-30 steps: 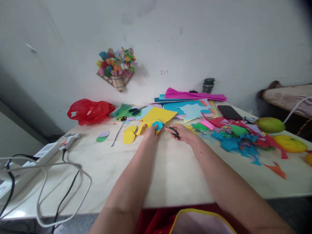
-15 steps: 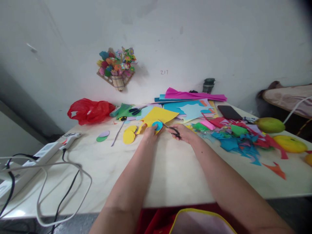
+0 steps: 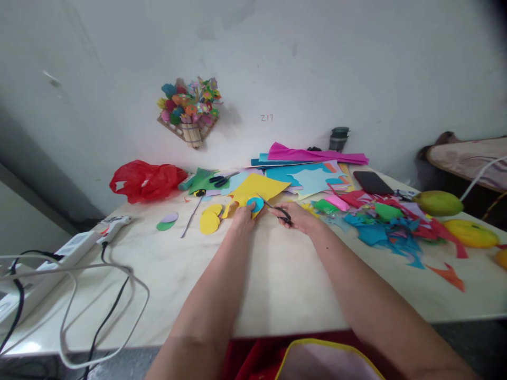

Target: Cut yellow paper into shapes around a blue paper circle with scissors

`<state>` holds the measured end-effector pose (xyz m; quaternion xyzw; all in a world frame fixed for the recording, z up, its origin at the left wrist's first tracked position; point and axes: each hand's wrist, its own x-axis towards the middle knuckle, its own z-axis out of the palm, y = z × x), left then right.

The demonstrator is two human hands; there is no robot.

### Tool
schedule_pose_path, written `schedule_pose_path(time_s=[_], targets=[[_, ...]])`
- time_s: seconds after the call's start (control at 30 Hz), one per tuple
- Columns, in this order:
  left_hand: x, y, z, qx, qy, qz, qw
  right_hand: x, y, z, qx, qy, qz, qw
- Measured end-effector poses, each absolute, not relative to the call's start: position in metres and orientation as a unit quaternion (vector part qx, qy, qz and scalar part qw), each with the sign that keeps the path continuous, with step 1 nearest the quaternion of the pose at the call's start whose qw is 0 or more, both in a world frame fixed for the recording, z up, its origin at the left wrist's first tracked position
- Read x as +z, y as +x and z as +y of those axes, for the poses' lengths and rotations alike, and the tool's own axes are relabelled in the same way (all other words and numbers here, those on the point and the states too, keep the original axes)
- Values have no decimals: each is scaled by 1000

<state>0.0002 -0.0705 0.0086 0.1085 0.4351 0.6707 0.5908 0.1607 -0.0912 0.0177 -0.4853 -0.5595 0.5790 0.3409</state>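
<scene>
My left hand [image 3: 244, 215] pinches a yellow sheet [image 3: 259, 186] together with a blue paper circle [image 3: 255, 205] lying on it. Black-handled scissors [image 3: 284, 215] are in my right hand [image 3: 295, 215], with their blades at the sheet's edge beside the blue circle. Left of my left hand lie several yellow paper circles [image 3: 209, 221], partly overlapping. Farther left, a green circle [image 3: 165, 226] lies partly under a lilac one [image 3: 170, 217].
Paper scraps [image 3: 396, 232], a dark phone [image 3: 373, 182] and mangoes [image 3: 439, 203] lie on the right. Behind are coloured sheets [image 3: 317, 155] and a second pair of scissors [image 3: 219, 181]. A red bag [image 3: 148, 179] and power strips [image 3: 75, 248] are left.
</scene>
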Motion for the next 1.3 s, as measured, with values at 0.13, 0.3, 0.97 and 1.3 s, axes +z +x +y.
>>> schedule_pose_path(time_s=[0.13,0.3,0.97,1.3], targets=[[9,3,-72,672,109,442,584,22,159,-95,579,-485,-560,341],[9,3,-73,664,117,442,592,19,159,-93,579,-483,-553,354],[12,-8,-75,653,128,421,616,17,162,-90,577,-473,-571,343],[10,-11,-73,641,111,412,638,12,163,-86,579,-477,-566,341]])
